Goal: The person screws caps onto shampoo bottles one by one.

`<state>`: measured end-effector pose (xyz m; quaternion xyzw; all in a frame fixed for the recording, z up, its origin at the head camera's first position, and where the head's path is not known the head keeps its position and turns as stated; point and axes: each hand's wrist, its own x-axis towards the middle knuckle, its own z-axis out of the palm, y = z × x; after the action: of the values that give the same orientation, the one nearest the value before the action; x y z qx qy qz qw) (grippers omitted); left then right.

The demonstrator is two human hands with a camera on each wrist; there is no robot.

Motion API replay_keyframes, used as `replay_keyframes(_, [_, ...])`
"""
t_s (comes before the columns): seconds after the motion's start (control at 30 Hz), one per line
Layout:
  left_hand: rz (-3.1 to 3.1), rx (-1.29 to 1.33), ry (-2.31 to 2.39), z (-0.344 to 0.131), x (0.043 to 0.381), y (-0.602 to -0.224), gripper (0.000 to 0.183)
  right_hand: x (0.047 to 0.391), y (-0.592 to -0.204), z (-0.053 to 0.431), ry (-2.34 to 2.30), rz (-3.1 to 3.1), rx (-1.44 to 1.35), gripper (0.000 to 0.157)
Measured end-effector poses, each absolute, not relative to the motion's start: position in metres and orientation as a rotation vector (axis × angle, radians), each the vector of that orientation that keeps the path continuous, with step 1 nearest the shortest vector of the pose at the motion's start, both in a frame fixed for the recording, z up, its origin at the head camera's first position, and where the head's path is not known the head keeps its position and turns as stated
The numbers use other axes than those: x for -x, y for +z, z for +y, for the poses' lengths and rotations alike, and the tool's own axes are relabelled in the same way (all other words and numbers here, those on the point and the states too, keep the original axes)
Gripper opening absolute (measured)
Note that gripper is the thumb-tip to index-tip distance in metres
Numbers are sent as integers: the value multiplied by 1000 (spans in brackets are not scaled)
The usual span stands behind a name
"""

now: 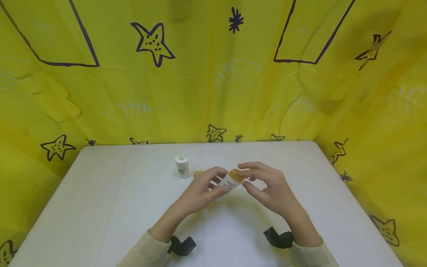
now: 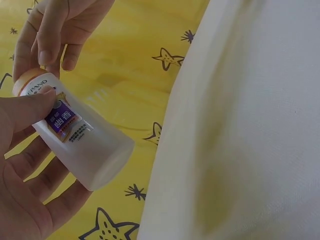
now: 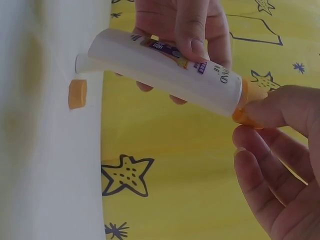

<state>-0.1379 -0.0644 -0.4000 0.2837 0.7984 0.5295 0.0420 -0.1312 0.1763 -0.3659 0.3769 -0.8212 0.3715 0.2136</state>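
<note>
My left hand (image 1: 200, 190) grips a white shampoo bottle (image 2: 97, 147) round its body, thumb across the printed label. The bottle is tilted above the table, its orange cap (image 3: 248, 103) toward my right hand (image 1: 271, 185). In the right wrist view, the right thumb lies on the cap and the index fingertip sits beneath it, pinching it. The remaining right fingers extend beside it. A second white bottle (image 1: 182, 168) stands upright on the table, left of my hands, its narrow neck bare. A loose orange cap (image 3: 77, 94) rests on the table, partly hidden behind my left hand in the head view.
The white-covered table (image 1: 110, 207) reaches back to a yellow curtain (image 1: 186, 92) printed with dark starfish, which also closes in both sides. Black wrist mounts sit on both forearms, the left mount (image 1: 182, 246) and the right mount (image 1: 278, 238) above the near tabletop.
</note>
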Motion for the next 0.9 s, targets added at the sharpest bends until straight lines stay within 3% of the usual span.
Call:
replay_keyframes(0.27, [2440,-866,1623,-65,138,-398,31,130,-364,176,1032,-2324,-1051,38])
replay_keyframes(0.9, [2407,-901,1637,-64,136,-398,30,131,-368,174,1103,-2281,-1062,36])
